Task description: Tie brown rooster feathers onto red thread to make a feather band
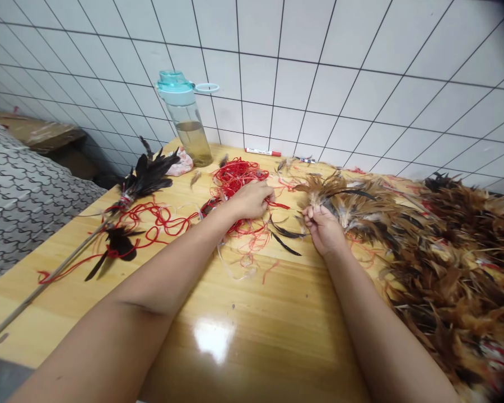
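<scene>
My left hand (252,200) rests on a tangle of red string (235,176) in the middle of the wooden table (243,313), its fingers curled into the string. My right hand (324,228) is closed on a bunch of brown and black feathers (340,196) that fans out to the right. A thin stick (59,268) lies at the left with black feathers (149,174) bound to its far end by red string. Loose black feathers (285,243) lie between my hands.
A big heap of brown feathers (457,252) covers the table's right side. A clear water bottle (187,120) with a teal lid stands at the back by the tiled wall. A red marker (262,151) and a pink cloth (180,163) lie near it.
</scene>
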`<state>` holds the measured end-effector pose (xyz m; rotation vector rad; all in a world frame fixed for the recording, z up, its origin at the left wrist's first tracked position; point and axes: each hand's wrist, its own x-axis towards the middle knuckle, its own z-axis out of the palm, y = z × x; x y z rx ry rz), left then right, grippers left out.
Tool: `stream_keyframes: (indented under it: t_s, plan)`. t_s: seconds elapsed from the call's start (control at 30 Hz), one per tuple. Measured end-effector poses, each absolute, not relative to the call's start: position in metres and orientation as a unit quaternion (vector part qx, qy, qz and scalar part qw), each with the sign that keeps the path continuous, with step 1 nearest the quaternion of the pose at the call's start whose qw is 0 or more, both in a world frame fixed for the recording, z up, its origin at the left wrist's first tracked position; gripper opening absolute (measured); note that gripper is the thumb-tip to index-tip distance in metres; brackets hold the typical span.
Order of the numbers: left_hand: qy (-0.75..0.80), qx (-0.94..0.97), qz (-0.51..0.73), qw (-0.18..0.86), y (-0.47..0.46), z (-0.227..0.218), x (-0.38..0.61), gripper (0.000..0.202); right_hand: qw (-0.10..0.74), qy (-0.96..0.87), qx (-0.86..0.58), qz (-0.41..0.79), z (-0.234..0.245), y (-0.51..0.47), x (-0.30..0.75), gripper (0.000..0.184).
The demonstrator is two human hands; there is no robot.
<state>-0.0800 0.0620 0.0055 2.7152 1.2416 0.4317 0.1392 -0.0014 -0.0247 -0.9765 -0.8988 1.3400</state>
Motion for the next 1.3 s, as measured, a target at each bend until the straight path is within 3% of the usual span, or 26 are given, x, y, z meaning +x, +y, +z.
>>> stream_keyframes:
  t_s: [0.33, 0.6, 0.9, 1.07, 1.3]
  plan:
    - [0.407, 0.898, 0.153, 0.070, 0.063, 0.002, -0.078, 0.016, 0.587, -0.388, -0.427, 0.568, -0.025, -0.001, 0.138, 0.038]
    - [0.478, 0.698, 0.408, 0.342, 0.067, 0.020, -0.084, 0.011, 0.584, -0.397, -0.429, 0.564, -0.025, -0.002, 0.138, 0.039]
    - [0.482, 0.756, 0.326, 0.301, 0.068, 0.031, -0.096, 0.006, 0.581, -0.407, -0.427, 0.561, -0.027, -0.001, 0.138, 0.040]
    - [0.433, 0.732, 0.385, 0.359, 0.070, 0.035, -0.100, 0.024, 0.581, -0.400, -0.433, 0.561, -0.026, -0.002, 0.137, 0.043]
    - [0.471, 0.706, 0.407, 0.339, 0.070, 0.039, -0.105, 0.009, 0.581, -0.411, -0.431, 0.554, -0.026, -0.002, 0.137, 0.040]
